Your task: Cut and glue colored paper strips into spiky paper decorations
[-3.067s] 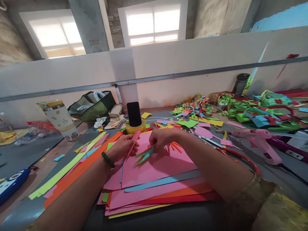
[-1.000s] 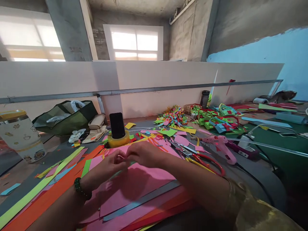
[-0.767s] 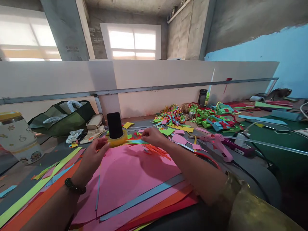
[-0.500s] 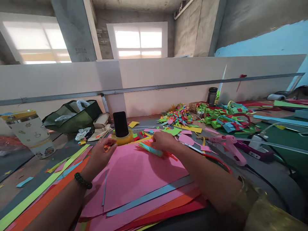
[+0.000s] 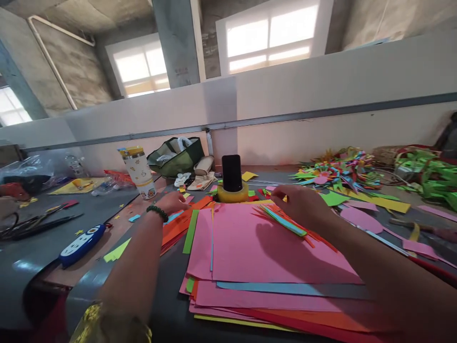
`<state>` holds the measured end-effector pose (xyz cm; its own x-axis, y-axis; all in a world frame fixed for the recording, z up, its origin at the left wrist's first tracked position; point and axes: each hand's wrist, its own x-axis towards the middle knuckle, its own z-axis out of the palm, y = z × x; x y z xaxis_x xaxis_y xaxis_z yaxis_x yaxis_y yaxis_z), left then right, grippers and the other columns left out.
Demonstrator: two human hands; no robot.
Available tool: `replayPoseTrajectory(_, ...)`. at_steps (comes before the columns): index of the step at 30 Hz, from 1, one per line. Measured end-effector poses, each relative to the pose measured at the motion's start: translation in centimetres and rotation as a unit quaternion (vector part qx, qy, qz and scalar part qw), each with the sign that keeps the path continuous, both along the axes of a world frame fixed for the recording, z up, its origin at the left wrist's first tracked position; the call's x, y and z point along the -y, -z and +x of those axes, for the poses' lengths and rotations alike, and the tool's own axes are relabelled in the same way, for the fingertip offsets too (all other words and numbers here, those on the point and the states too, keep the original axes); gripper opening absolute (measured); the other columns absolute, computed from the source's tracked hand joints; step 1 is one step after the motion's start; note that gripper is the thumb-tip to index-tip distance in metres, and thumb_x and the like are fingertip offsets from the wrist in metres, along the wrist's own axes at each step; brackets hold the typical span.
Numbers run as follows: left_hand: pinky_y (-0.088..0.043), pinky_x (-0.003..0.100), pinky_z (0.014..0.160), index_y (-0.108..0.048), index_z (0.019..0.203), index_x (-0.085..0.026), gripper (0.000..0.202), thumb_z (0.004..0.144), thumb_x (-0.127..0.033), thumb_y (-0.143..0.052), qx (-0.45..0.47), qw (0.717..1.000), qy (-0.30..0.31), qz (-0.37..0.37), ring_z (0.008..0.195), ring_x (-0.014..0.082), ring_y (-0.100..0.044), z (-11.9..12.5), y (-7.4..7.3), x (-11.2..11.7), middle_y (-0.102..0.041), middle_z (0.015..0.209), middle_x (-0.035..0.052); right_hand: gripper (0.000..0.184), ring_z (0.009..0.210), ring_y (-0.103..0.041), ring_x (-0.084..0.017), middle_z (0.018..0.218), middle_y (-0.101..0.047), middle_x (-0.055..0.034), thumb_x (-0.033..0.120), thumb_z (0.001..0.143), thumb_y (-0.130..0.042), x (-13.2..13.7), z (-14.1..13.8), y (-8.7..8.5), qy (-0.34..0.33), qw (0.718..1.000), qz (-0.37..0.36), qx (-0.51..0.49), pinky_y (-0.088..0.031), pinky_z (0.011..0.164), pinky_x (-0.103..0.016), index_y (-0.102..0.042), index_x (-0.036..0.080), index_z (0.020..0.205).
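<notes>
My left hand (image 5: 174, 202) reaches over the left pile, its fingers stretched toward the orange paper strips (image 5: 178, 226); nothing shows in it. My right hand (image 5: 298, 200) is above the far right part of a pink paper sheet (image 5: 246, 252), fingers curled down and pressed together; what they hold, if anything, is hidden. Just below that hand, a bundle of fringed paper strips (image 5: 285, 221) in blue, green and orange lies on the sheet. Beneath the pink sheet is a stack of coloured paper (image 5: 250, 302). Behind it a phone (image 5: 232, 172) stands upright in a yellow tape roll (image 5: 233, 194).
A patterned tumbler (image 5: 140, 174) and a green bag (image 5: 176, 157) stand at the back left. A blue-and-white handheld object (image 5: 82, 244) lies far left. Heaps of colourful paper pieces (image 5: 339, 169) fill the back right, beside a pink paper oval (image 5: 360, 219).
The view has swung left. My left hand has moved out left, away from the pink sheet to the orange strips. My right hand has shifted off the fringed bundle, which now shows more fully.
</notes>
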<state>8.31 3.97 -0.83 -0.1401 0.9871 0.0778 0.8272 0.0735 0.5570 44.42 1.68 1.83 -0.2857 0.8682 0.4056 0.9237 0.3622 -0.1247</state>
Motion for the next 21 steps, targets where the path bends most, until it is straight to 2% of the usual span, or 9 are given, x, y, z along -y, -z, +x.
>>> replayPoseTrajectory(1,-0.043,0.027,0.063,-0.069,0.067,-0.02,0.031,0.041,-0.035,-0.079,-0.012,0.999,0.016,-0.027,0.08,0.0266,-0.065,-0.1,0.0,0.1,-0.072,0.077,0.0067,0.022,0.073,-0.06,-0.019,0.081,-0.068,-0.004,0.032,0.084,-0.047,0.2,-0.1,0.1,-0.026,1.0,-0.016,0.006,-0.038,0.061,-0.027,-0.066,0.021,0.083)
replayPoseTrajectory(3,-0.044,0.026,0.068,-0.071,0.08,-0.021,0.049,0.035,-0.037,-0.081,-0.035,0.996,0.045,-0.073,0.09,0.0279,-0.064,-0.2,0.0,0.5,-0.072,0.095,0.0079,0.023,0.082,-0.06,-0.02,0.091,-0.067,-0.0048,0.038,0.083,-0.051,0.8,-0.6,0.5,-0.121,0.99,-0.066,0.019,-0.04,0.067,-0.028,-0.069,0.023,0.087)
replayPoseTrajectory(6,-0.045,0.027,0.073,-0.07,0.093,-0.022,0.063,0.033,-0.039,-0.082,-0.069,0.987,0.073,-0.125,0.099,0.0285,-0.061,-0.1,-0.4,0.9,-0.069,0.108,0.0086,0.037,0.103,-0.055,-0.021,0.114,-0.061,-0.0056,0.05,0.08,-0.056,2.1,-1.7,0.9,-0.283,0.945,-0.162,0.036,-0.041,0.085,-0.03,-0.068,0.026,0.105)
replayPoseTrajectory(8,-0.045,0.028,0.074,-0.069,0.094,-0.022,0.065,0.033,-0.041,-0.082,-0.095,0.979,0.082,-0.16,0.097,0.0286,-0.062,0.1,-0.7,1.0,-0.07,0.106,0.0086,0.047,0.109,-0.052,-0.023,0.12,-0.058,-0.0064,0.055,0.076,-0.058,3.0,-2.4,1.1,-0.332,0.917,-0.214,0.062,-0.039,0.092,-0.033,-0.065,0.025,0.112)
replayPoseTrajectory(11,-0.044,0.028,0.072,-0.068,0.096,-0.02,0.066,0.035,-0.045,-0.081,-0.13,0.966,0.082,-0.209,0.09,0.0272,-0.063,0.6,-1.1,1.3,-0.071,0.098,0.0077,0.054,0.109,-0.051,-0.027,0.119,-0.059,-0.0083,0.055,0.072,-0.062,3.5,-2.8,1.2,-0.319,0.913,-0.241,0.086,-0.038,0.095,-0.038,-0.065,0.02,0.113)
replayPoseTrajectory(14,-0.043,0.028,0.071,-0.068,0.095,-0.02,0.064,0.039,-0.048,-0.08,-0.154,0.959,0.078,-0.227,0.087,0.0258,-0.062,0.8,-1.3,1.4,-0.071,0.092,0.0061,0.049,0.109,-0.052,-0.027,0.119,-0.06,-0.0082,0.046,0.073,-0.062,3.2,-2.7,1.1,-0.301,0.916,-0.251,0.082,-0.038,0.096,-0.039,-0.065,0.019,0.113)
replayPoseTrajectory(21,-0.037,0.023,0.058,-0.066,0.075,-0.02,0.033,0.048,-0.037,-0.076,-0.157,0.971,0.069,-0.167,0.075,0.0189,-0.058,0.4,-0.7,1.2,-0.067,0.075,-0.0002,0.038,0.1,-0.056,-0.026,0.11,-0.063,-0.0089,0.038,0.074,-0.059,2.5,-2.2,1.5,-0.295,0.924,-0.236,0.055,-0.042,0.088,-0.035,-0.068,0.019,0.106)
